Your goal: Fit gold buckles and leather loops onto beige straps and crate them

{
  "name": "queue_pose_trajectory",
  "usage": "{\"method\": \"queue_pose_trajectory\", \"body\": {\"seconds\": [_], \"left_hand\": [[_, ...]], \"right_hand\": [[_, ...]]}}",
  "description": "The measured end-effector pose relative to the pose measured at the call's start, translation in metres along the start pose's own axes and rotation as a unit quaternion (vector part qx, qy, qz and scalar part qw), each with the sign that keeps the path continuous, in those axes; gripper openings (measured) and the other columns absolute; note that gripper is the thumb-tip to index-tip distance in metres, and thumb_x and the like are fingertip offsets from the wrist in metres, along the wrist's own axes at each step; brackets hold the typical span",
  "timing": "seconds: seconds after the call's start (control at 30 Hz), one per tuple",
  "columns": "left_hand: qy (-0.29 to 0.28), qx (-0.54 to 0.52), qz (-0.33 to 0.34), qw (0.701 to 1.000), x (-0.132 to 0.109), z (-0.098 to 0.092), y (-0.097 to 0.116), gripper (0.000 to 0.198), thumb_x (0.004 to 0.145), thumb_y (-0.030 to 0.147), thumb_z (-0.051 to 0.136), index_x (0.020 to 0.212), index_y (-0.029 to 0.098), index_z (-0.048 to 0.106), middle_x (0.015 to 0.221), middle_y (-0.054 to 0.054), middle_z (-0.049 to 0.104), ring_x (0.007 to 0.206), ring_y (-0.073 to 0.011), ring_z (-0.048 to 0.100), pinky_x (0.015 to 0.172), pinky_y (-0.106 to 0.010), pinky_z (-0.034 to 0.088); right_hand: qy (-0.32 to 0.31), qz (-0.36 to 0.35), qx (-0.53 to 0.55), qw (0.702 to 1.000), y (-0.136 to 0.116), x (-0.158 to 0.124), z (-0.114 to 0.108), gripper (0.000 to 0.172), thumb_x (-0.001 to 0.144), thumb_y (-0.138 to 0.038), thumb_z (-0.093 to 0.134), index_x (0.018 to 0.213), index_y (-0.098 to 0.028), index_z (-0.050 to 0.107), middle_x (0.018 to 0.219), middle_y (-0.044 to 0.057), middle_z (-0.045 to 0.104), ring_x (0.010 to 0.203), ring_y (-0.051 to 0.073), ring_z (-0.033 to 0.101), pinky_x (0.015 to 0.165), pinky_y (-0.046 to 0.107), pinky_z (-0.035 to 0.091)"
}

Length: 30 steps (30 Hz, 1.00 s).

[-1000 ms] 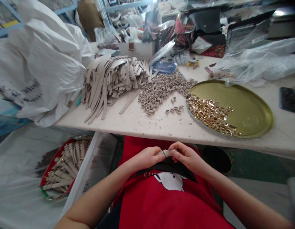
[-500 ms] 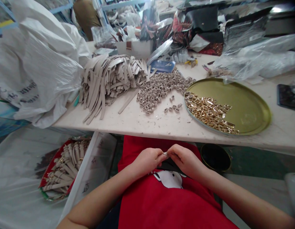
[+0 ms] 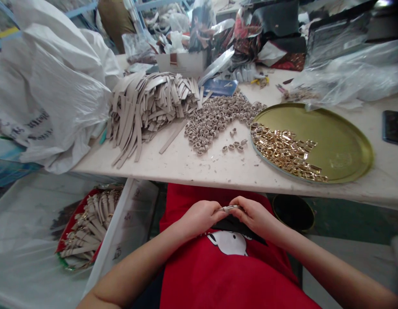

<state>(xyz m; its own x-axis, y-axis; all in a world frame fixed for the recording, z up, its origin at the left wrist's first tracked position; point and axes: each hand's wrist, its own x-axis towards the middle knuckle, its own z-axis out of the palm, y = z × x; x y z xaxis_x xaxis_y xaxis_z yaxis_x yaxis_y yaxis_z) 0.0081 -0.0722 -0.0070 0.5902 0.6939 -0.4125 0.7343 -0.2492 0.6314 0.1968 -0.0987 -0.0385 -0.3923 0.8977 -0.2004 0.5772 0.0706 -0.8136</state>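
Note:
My left hand (image 3: 201, 216) and my right hand (image 3: 253, 216) meet in my lap, just below the table edge, over my red shirt. Both pinch a short beige strap piece (image 3: 230, 208) held between their fingertips. On the table ahead lie a heap of long beige straps (image 3: 147, 107), a spread of small beige loops (image 3: 214, 120), and a round gold tray (image 3: 340, 146) with several gold buckles (image 3: 284, 150) along its left side.
A big white plastic sack (image 3: 47, 86) bulges over the table's left end. Down at the left, a red basket (image 3: 86, 223) holds finished straps. Clear bags (image 3: 353, 81) and clutter fill the back. A dark phone (image 3: 393, 127) lies at the right edge. A dark bin (image 3: 293, 213) stands under the table.
My hands stayed in my lap, working the strap piece; half a second ago it was nearly hidden between my fingertips, and now it shows again between them.

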Motion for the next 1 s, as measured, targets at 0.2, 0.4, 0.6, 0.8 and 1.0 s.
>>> {"method": "queue_pose_trajectory", "body": {"seconds": [0.2,0.4,0.6,0.8,1.0], "left_hand": [[0.001,0.035,-0.005,0.999,0.000,0.010,0.005,0.033,0.089,0.031,0.035,0.076,0.015,0.061,0.072,-0.005,0.064,0.065,-0.0155,0.056,0.058,-0.023,0.036],[-0.002,0.030,0.002,1.000,-0.007,0.014,0.007,0.035,0.089,0.035,0.034,0.076,0.016,0.060,0.072,-0.005,0.064,0.063,-0.0152,0.056,0.058,-0.023,0.038],[0.020,0.056,0.005,0.998,-0.008,0.016,0.009,0.033,0.089,0.031,0.033,0.083,0.015,0.061,0.079,-0.007,0.066,0.072,-0.0178,0.059,0.062,-0.024,0.039],[0.034,0.089,0.068,0.993,-0.006,-0.004,0.010,0.032,0.088,0.033,0.036,0.087,0.015,0.063,0.083,-0.007,0.068,0.073,-0.0186,0.061,0.061,-0.024,0.039],[0.077,0.139,0.070,0.985,0.024,-0.036,0.000,0.037,0.088,0.041,0.036,0.084,0.018,0.064,0.080,-0.004,0.068,0.072,-0.0175,0.061,0.061,-0.023,0.041]], "right_hand": [[0.030,-0.043,-0.048,0.997,-0.002,-0.010,0.010,0.016,0.087,-0.028,0.040,0.081,-0.019,0.052,0.071,0.004,0.061,0.063,0.015,0.054,0.057,0.026,0.040],[0.050,-0.067,-0.058,0.995,-0.003,-0.010,0.018,0.017,0.088,-0.029,0.039,0.081,-0.019,0.052,0.072,0.005,0.061,0.064,0.016,0.056,0.059,0.026,0.042],[0.055,-0.059,-0.049,0.996,-0.001,-0.016,0.014,0.012,0.087,-0.027,0.039,0.091,-0.020,0.048,0.078,0.006,0.063,0.069,0.017,0.060,0.061,0.027,0.045],[0.030,-0.086,-0.031,0.995,-0.006,-0.007,0.002,0.021,0.087,-0.026,0.038,0.105,-0.020,0.046,0.083,0.006,0.065,0.074,0.018,0.062,0.066,0.029,0.047],[0.041,-0.062,0.003,0.997,-0.004,0.043,-0.020,0.021,0.087,-0.034,0.038,0.098,-0.021,0.050,0.080,0.004,0.065,0.072,0.018,0.061,0.065,0.028,0.047]]}}
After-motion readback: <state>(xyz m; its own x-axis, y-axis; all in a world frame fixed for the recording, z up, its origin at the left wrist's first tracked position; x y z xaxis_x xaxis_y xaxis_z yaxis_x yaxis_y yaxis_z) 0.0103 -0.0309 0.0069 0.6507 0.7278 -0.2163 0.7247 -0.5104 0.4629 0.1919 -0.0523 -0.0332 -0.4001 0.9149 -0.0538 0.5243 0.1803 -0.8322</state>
